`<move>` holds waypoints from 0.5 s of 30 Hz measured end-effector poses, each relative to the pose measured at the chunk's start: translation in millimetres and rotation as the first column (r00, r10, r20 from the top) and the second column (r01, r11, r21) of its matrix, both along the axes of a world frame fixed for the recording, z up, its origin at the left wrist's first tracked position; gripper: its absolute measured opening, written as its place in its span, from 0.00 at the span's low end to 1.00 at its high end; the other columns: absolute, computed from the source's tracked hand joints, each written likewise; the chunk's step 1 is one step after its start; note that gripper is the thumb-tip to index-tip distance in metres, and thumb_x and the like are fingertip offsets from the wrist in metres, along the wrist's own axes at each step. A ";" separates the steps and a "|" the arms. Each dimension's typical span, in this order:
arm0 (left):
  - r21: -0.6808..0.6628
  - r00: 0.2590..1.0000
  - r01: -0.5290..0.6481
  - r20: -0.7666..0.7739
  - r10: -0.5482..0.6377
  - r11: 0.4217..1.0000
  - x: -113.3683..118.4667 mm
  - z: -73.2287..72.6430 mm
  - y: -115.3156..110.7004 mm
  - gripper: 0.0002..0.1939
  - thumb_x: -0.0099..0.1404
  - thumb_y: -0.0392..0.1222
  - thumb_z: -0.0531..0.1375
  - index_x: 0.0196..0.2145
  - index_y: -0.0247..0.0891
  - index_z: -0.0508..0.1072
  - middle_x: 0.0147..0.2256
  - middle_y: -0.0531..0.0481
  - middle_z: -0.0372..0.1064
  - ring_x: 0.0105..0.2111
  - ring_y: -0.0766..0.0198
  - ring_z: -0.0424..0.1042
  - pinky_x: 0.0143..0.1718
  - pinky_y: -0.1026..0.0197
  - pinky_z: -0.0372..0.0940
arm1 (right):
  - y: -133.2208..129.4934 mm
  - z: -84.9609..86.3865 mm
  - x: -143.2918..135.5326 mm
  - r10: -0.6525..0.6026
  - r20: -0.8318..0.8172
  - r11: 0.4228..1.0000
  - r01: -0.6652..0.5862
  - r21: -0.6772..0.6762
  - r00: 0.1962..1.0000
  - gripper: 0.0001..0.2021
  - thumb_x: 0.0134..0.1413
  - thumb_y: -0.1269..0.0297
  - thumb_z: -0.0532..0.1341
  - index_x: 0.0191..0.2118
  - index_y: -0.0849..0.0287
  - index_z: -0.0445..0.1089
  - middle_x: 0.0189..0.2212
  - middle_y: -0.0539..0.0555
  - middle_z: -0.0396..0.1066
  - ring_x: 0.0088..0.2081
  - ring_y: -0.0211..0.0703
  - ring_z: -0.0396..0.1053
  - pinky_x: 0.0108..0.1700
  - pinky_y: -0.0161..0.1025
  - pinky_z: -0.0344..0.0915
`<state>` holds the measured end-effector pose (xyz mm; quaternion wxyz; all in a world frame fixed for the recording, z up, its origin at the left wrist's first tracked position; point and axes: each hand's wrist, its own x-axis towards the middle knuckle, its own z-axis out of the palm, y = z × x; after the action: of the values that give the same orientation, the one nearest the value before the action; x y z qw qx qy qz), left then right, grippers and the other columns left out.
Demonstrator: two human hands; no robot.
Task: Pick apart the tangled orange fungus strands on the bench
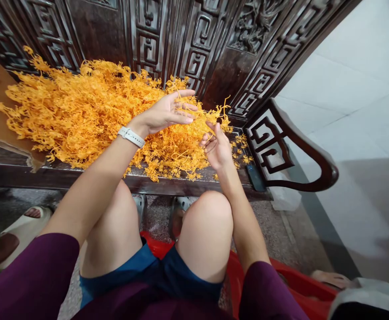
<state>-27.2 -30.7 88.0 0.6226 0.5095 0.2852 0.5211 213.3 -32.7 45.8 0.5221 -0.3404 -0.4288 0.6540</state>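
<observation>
The 2 hands are apart; the left hand (169, 111) is over the orange pile (90, 106), the right hand (219, 149) near its right end; thin strands (201, 118) lie between them; whether either grips any, I cannot tell.

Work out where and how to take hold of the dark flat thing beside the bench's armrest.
I would grip the dark flat thing by its long edges towards the near end, bringing the right hand in from the front and above. It lies flat and narrow, with that end close to the front edge of the bench, while the armrest stands close on its right.
</observation>
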 end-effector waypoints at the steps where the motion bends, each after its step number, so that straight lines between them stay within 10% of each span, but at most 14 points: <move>1: -0.024 1.000 -0.008 0.025 0.008 1.000 6.4 -2.5 0.0 0.48 0.52 0.25 0.77 0.68 0.41 0.69 0.52 0.43 0.82 0.45 0.60 0.86 0.53 0.57 0.78 | -0.3 0.8 -0.8 0.005 -0.011 1.000 -0.005 0.003 1.000 0.30 0.45 0.38 0.81 0.49 0.51 0.81 0.25 0.44 0.73 0.24 0.35 0.67 0.31 0.37 0.68; 8: -0.183 0.972 0.051 0.233 -0.007 0.982 39.5 -9.2 -4.4 0.24 0.70 0.27 0.69 0.60 0.36 0.70 0.38 0.48 0.84 0.37 0.68 0.84 0.49 0.61 0.76 | -4.4 7.2 -1.4 -0.017 -0.064 0.999 0.020 0.041 0.998 0.23 0.57 0.38 0.75 0.48 0.48 0.78 0.30 0.46 0.76 0.31 0.38 0.71 0.37 0.38 0.73; 15: -0.121 0.930 -0.013 0.363 0.057 0.993 38.4 -2.0 -5.3 0.14 0.76 0.34 0.66 0.56 0.36 0.71 0.35 0.56 0.81 0.36 0.73 0.82 0.45 0.66 0.74 | -3.1 4.5 3.9 0.002 -0.156 0.998 -0.013 -0.065 0.988 0.12 0.57 0.58 0.73 0.44 0.52 0.75 0.36 0.48 0.79 0.36 0.36 0.75 0.39 0.34 0.73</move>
<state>11.3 -36.0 86.0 0.6840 0.3615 0.2034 0.6001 217.3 -35.8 50.3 0.5400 -0.3036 -0.3661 0.6944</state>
